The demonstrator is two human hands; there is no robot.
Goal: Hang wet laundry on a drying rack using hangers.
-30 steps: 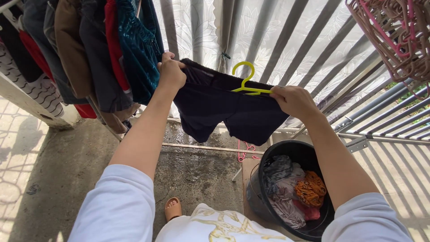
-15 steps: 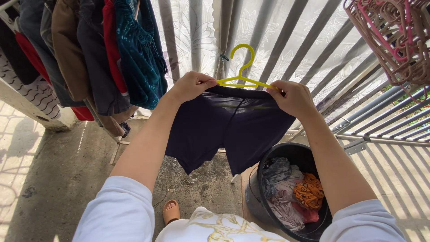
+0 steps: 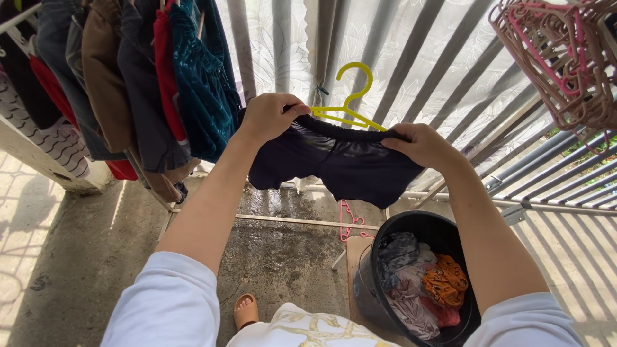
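Head view: dark shorts [image 3: 337, 164] hang on a yellow hanger [image 3: 350, 106], held up before the railing [image 3: 411, 58] — left hand [image 3: 270, 115] and right hand [image 3: 421, 144] each grip the waistband; black laundry bucket [image 3: 366, 295] below.

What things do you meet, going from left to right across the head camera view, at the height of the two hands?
Hanging clothes on the rail → left hand → yellow plastic hanger with dark navy shorts → right hand → pink wire basket of hangers.
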